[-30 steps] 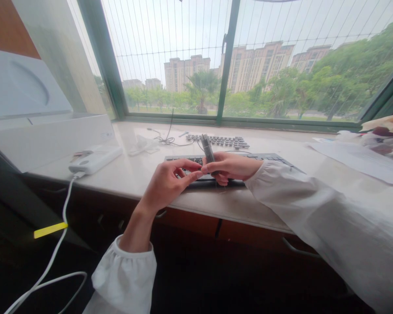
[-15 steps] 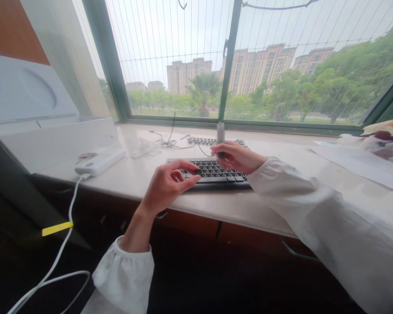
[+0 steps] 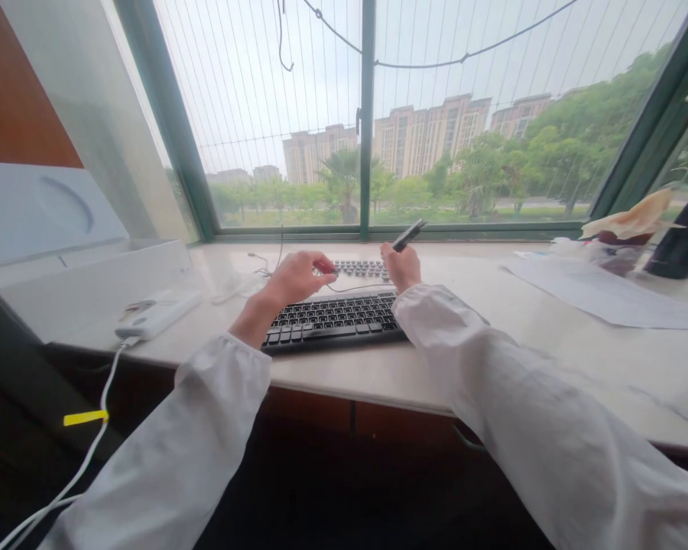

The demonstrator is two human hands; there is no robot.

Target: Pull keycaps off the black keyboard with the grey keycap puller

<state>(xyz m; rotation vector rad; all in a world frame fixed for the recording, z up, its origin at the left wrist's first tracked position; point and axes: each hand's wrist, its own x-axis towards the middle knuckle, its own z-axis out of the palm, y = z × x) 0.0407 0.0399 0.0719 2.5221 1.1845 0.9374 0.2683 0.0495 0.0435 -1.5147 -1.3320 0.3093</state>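
Keyboard [image 3: 332, 321] lies at the centre of the frame, near the front edge of the pale sill [image 3: 493, 336], its dark keys facing up. Behind it, toward the window, a row of loose keycaps [image 3: 362, 268] sits on the sill, with a thin wire [image 3: 349, 288] curling between the two.

Above the keyboard's far edge, the left hand [image 3: 298, 276] has its fingers curled in, thumb and forefinger pinched together; whether a keycap sits between them is too small to tell. To its right, the right hand [image 3: 402, 266] is clenched around a slim dark tool [image 3: 408, 234], which slants up and to the right above the keycaps. White sleeves run from both wrists down to the lower corners of the frame, and the right sleeve covers the keyboard's right end.

At mid left, a white charger [image 3: 157, 313] rests on the sill, its cable [image 3: 86, 466] dropping toward the lower left past a yellow tag [image 3: 86, 418]. Behind it stands an open white box [image 3: 86, 267]. Right of centre a sheet of paper [image 3: 596, 294] lies flat, and at the far right a dark bottle [image 3: 679, 237] stands beside a crumpled wrapper [image 3: 631, 221]. A green-framed window [image 3: 367, 122] fills the upper half.
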